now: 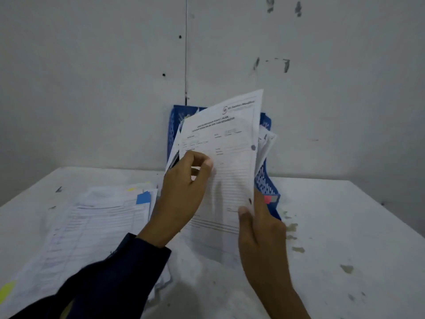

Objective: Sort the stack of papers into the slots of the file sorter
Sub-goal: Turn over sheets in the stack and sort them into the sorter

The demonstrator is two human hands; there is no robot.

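**Paper sorting at a stained white table against a marked wall**

The white table (333, 226) fills the lower frame; its surface carries greenish-brown stains at centre right and dark specks at left. Behind it a pale grey wall (92, 77) shows a vertical seam at top centre, small holes and dark scuffs at upper right. The blue file sorter (268, 187) stands at frame centre against the wall, papers already in it. A printed sheet (227, 162) is held upright before it. The left hand (181, 192) pinches the sheet's left edge; the right hand (259, 229) grips its lower right corner. The stack of papers (92, 226) lies spread at lower left, partly under a dark sleeve (110, 279).
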